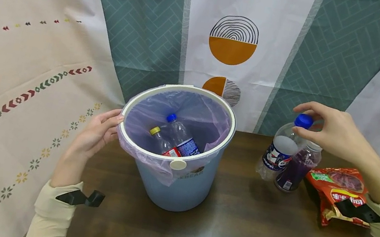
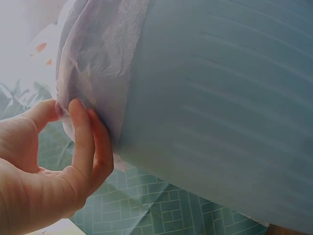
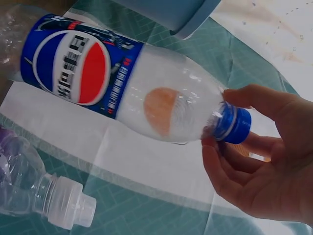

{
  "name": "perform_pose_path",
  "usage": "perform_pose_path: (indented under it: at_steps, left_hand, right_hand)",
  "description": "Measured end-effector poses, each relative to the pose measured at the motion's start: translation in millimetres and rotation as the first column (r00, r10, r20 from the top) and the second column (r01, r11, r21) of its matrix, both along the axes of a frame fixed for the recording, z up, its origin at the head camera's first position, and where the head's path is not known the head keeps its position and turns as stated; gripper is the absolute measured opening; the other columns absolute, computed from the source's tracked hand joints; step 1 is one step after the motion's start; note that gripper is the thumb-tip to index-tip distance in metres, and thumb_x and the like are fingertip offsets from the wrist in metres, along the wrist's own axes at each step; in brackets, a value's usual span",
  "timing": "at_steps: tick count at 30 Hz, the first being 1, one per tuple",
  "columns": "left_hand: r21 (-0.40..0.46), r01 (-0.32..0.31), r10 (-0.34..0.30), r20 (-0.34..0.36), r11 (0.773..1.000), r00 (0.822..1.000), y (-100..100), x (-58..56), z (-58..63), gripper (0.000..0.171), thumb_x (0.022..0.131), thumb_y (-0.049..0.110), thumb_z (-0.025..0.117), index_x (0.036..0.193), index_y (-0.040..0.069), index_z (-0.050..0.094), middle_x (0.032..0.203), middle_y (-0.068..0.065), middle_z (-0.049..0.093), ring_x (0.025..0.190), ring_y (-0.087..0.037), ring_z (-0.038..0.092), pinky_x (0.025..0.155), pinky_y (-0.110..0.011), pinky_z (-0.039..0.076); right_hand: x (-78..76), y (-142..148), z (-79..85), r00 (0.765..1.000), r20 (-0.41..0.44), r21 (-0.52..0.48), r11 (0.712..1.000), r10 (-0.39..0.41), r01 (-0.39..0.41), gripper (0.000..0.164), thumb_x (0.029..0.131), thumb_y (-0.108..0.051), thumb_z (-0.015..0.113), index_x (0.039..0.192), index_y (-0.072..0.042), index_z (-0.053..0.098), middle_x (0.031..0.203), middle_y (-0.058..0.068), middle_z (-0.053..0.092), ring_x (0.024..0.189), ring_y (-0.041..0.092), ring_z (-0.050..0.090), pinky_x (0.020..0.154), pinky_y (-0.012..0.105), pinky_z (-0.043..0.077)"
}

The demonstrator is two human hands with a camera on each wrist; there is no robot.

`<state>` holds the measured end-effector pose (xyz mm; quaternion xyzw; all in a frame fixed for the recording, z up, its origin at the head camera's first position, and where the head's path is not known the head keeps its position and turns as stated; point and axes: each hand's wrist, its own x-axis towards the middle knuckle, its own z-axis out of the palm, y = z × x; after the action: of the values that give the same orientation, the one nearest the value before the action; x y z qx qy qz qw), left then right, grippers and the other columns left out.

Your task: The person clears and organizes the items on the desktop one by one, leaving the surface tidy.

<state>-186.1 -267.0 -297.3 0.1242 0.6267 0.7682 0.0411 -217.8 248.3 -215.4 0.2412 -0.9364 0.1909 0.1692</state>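
Head view gives the layout: light-blue bin [image 1: 178,192] stands on left half of the table [image 1: 231,231], pale rim up, two bottles inside, one blue-capped bottle [image 1: 178,131], one yellow-capped bottle [image 1: 160,140]. Neither wrist view shows its inside. Left hand [image 1: 96,131] pinches the bin's rim and liner [image 1: 174,99] on the left side; left wrist view adds thumb at the rim, bent fingers against the outside. Right hand [image 1: 333,129] grasps the Pepsi-type bottle [image 1: 277,153] at neck and cap, over the right half, close to the table's far edge. Right wrist view shows the grip better: thumb one side, fingers other side, just below the blue cap [image 3: 237,125]. Bottle's base is cut off there; cannot tell if it touches the table.

Purple-drink bottle [image 1: 297,167] stands just beside, upright; its stepped translucent cap only reads clearly in right wrist view. Red snack bag [image 1: 339,189] lies toward far right corner, head view only.

Materials: grasped bottle is clear thin plastic, tapered shoulder, blue label with red-white-blue disc. Bin is a round tapering bucket, matte plastic; left wrist view shows faint parallel ridges on its wall. Liner is wrinkled, sheer, pinkish film folded over the rim. Bag glossy, crinkled. Table dark brown wood-look, slight sheen. Patterned cloth [image 1: 153,23] hangs behind.
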Motion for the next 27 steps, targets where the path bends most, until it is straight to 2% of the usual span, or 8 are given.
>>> perform_pose_path:
  at_steps: [4,9,14,21,24,27]
  left_hand:
    - [-0.003,-0.003,0.003,-0.003,1.000,1.000,0.9,0.1,-0.4,0.029,0.095,0.008,0.044,0.123,0.002,0.043,0.097,0.000,0.064,0.080,-0.007,0.065,0.070,-0.018,0.055]
    - [0.009,-0.008,0.008,0.000,1.000,1.000,1.3,0.2,-1.3,0.028,0.095,0.008,0.044,0.122,0.002,0.042,0.096,0.000,0.064,0.079,-0.007,0.065,0.069,-0.018,0.055]
    - [0.001,-0.012,0.012,0.001,1.000,1.000,1.9,0.4,-0.8,0.029,0.095,0.009,0.045,0.122,0.002,0.042,0.096,0.001,0.064,0.079,-0.007,0.064,0.069,-0.018,0.055]
    - [0.016,-0.004,0.003,0.005,1.000,1.000,2.6,0.5,-1.0,0.026,0.095,0.008,0.044,0.120,0.003,0.044,0.094,0.001,0.064,0.077,-0.007,0.064,0.066,-0.017,0.054]
    - [0.041,0.005,-0.005,0.009,0.999,1.000,2.6,0.3,-1.1,0.026,0.095,0.008,0.044,0.120,0.003,0.043,0.092,0.001,0.065,0.076,-0.007,0.065,0.065,-0.017,0.055]
    - [0.059,0.016,-0.016,0.010,0.998,1.000,2.4,-0.2,-0.9,0.027,0.095,0.007,0.043,0.121,0.001,0.042,0.092,0.000,0.065,0.076,-0.007,0.065,0.065,-0.017,0.055]
  right_hand:
    - [0.1,-3.5,2.3,0.999,-0.053,-0.047,0.999,0.010,-0.013,0.043,0.077,-0.021,0.073,0.117,-0.017,0.057,0.103,0.011,0.065,0.083,0.027,0.064,0.062,0.000,0.041]
    - [1.0,-8.7,5.6,0.997,-0.081,-0.115,0.993,0.013,-0.022,0.043,0.079,-0.020,0.071,0.119,-0.016,0.057,0.106,0.013,0.064,0.085,0.029,0.063,0.066,-0.006,0.036]
    - [2.5,-12.8,8.6,0.997,-0.076,-0.146,0.989,0.012,-0.023,0.042,0.080,-0.021,0.070,0.120,-0.016,0.056,0.111,0.012,0.063,0.088,0.029,0.062,0.068,-0.007,0.034]
    - [2.1,-18.9,15.8,0.997,-0.071,-0.156,0.987,0.023,-0.034,0.039,0.081,-0.021,0.069,0.118,-0.019,0.058,0.111,0.010,0.064,0.088,0.028,0.064,0.067,-0.005,0.037]
    - [1.7,-22.9,20.6,0.995,-0.091,-0.153,0.987,0.032,-0.045,0.037,0.081,-0.021,0.069,0.117,-0.019,0.059,0.109,0.008,0.064,0.084,0.007,0.063,0.067,-0.005,0.038]
    - [2.4,-27.6,27.2,0.993,-0.115,-0.164,0.985,0.041,-0.060,0.036,0.081,-0.021,0.069,0.117,-0.019,0.060,0.109,0.008,0.064,0.080,-0.013,0.054,0.069,-0.005,0.039]
